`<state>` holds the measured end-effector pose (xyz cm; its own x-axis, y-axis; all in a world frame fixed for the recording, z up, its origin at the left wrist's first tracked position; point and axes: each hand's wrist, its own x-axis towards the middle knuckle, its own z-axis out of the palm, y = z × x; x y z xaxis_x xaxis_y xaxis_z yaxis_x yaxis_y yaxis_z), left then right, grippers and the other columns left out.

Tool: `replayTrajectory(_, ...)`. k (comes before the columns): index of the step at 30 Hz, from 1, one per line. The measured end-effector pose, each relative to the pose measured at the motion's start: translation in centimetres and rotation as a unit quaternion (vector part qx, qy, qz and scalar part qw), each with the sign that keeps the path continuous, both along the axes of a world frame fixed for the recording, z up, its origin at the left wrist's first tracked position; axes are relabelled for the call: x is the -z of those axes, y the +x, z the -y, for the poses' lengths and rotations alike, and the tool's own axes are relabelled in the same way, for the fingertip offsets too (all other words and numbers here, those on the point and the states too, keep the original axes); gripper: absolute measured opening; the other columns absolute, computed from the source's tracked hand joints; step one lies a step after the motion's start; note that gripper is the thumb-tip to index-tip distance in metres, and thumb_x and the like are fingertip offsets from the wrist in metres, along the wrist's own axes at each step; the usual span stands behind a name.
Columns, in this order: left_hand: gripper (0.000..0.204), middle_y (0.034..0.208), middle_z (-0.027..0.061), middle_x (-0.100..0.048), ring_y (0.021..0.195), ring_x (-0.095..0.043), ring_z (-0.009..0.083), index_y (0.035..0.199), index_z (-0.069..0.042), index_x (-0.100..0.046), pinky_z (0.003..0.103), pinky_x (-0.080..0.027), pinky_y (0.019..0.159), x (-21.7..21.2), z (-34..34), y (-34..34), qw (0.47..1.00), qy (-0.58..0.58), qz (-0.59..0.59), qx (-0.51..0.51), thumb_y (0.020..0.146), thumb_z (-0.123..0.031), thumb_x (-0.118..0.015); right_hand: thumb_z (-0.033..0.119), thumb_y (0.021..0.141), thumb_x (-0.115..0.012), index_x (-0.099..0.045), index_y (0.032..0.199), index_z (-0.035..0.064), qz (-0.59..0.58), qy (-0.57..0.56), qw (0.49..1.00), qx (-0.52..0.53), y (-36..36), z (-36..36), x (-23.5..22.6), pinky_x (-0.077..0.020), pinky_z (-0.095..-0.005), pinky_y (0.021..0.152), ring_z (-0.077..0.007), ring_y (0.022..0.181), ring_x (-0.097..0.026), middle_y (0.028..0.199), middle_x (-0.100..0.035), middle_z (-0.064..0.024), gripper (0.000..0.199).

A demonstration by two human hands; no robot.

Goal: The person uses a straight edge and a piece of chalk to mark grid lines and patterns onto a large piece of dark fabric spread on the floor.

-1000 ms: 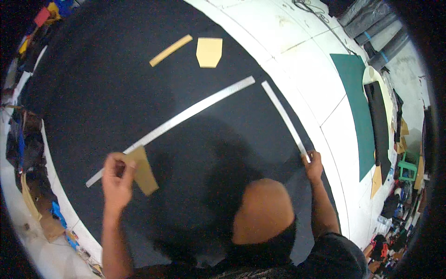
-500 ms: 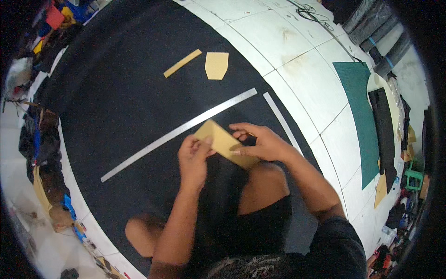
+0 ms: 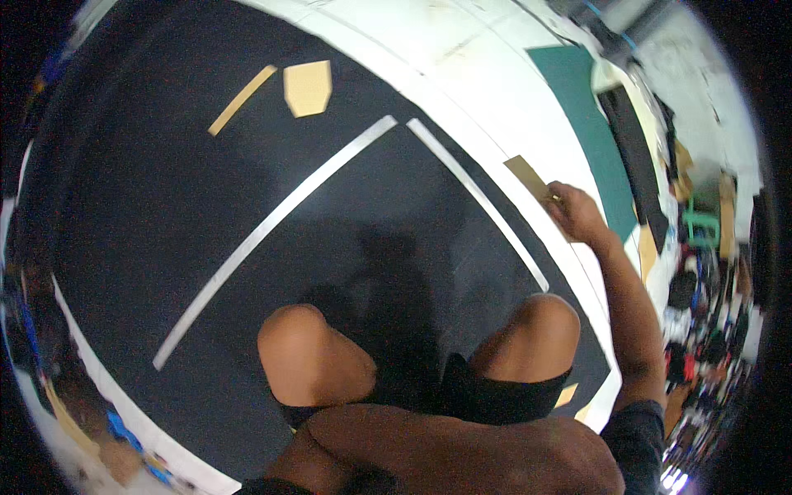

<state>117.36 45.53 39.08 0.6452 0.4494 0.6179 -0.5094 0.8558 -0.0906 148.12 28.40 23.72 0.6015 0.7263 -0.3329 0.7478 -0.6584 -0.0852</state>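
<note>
Out to the right, my right hand (image 3: 573,212) pinches a flat tan card piece (image 3: 525,176) by one end, above the edge of the black sheet (image 3: 165,214). A small yellowish glint shows at its fingers; I cannot make out what it is. A blurred bare arm (image 3: 462,450), seemingly my left, crosses the lower edge close to the camera; no left hand can be made out. Two long metal rulers lie on the sheet: one (image 3: 272,239) slants up from the left, the other (image 3: 478,202) slants down to the right.
A narrow tan strip (image 3: 242,101) and a tan piece with cut corners (image 3: 308,88) lie at the far left. Tan scraps (image 3: 567,396) sit beside my right knee. Green sheet material (image 3: 586,124) and a black roll (image 3: 631,148) lie on the white floor. A green stool (image 3: 701,227) stands farther right.
My right hand has carried the tan card from in front of me out to the right. My left hand has let go of it and left the view. The head view has shifted.
</note>
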Motion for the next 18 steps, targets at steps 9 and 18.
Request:
replayTrajectory(9,0.059,0.057,0.0034,-0.045,0.038,-0.042,0.0164,0.055,-0.013,-0.046,0.033,-0.023,0.035,-3.3,2.4,1.1,0.978,-0.096,0.125,0.140,0.096,-0.053,-0.059,0.021,0.093,-0.066,-0.062,0.115,0.0046,0.088,0.000,0.984,0.157,1.5,11.8,-8.6,-0.0535,-0.0477,0.079,-0.0421,0.093,-0.068,0.099,-0.070,-0.0233,0.028)
replayTrajectory(18,0.054,0.058,0.0008,-0.048,0.040,-0.045,0.0177,0.057,-0.014,-0.049,0.035,-0.029,0.038,1.6,3.8,5.2,0.985,0.094,0.065,0.131,0.099,-0.046,-0.057,0.020,0.097,-0.060,-0.053,0.126,0.0087,-0.039,0.042,0.980,0.189,0.1,16.3,3.2,-0.0533,-0.0481,0.084,-0.0420,0.100,-0.068,0.108,-0.069,-0.0239,0.033)
